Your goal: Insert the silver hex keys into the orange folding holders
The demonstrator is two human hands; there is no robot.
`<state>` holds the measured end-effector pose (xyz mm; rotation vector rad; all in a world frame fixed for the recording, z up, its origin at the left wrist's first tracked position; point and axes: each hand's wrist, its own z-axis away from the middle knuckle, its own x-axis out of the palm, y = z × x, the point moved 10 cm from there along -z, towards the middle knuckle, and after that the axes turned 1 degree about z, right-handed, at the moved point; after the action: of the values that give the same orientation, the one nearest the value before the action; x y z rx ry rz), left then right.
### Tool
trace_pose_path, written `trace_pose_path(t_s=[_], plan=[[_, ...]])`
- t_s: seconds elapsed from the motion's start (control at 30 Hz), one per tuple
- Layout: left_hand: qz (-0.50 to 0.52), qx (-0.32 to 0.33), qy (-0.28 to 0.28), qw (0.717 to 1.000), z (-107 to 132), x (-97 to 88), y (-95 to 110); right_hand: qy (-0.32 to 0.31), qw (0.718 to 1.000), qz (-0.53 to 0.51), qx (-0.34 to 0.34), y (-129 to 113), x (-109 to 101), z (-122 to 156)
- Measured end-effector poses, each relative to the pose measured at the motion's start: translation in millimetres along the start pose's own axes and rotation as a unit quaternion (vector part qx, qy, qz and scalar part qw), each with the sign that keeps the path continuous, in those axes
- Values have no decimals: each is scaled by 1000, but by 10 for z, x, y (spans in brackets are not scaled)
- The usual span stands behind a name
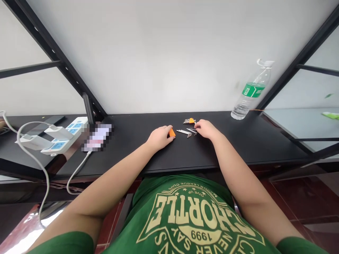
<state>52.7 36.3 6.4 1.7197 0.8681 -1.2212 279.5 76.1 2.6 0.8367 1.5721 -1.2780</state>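
Hex keys [184, 132] loose on the worktop [185, 155], well left of the bottle [251, 91]. Orange holder [172, 133] farther left, clamped in the left hand [159, 138]. Right hand [205, 128] bunched up on the bottle side, can't tell if pinching a key. Looks like mid key-handling tbh; for the next move, probably best with a light, precise pinch.

A: What crowds the loose keys [183, 132]?
B: The left grip [159, 138] and its orange piece [172, 132] just left of them, the right grip [206, 129] just right, an orange holder [191, 120] just behind.
A: Any way through?
B: In front of them, yes: bare worktop [182, 153], a forearm [129, 162] on either side. Well left of them there's room up to the phone [97, 137]; well right, up to the bottle [250, 91].
A: Farther behind them?
B: A narrow strip, then the wall [169, 70].
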Motion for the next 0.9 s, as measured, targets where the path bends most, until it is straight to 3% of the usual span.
trace_pose_path(t_s=[0.17, 0.33, 0.6, 0.9], plan=[[-1, 0, -2, 1000, 0, -4, 7, -12, 999, -13, 26, 41, -13, 33], [-1, 3, 0, 1000, -3, -5, 11, -25, 999, -23, 9, 29, 12, 44], [-6, -2, -4, 1000, -9, 21, 0, -44, 997, -32, 56, 196, -40, 85], [2, 8, 8, 1000, -3, -1, 18, -58, 995, -62, 44, -88, 59, 114]])
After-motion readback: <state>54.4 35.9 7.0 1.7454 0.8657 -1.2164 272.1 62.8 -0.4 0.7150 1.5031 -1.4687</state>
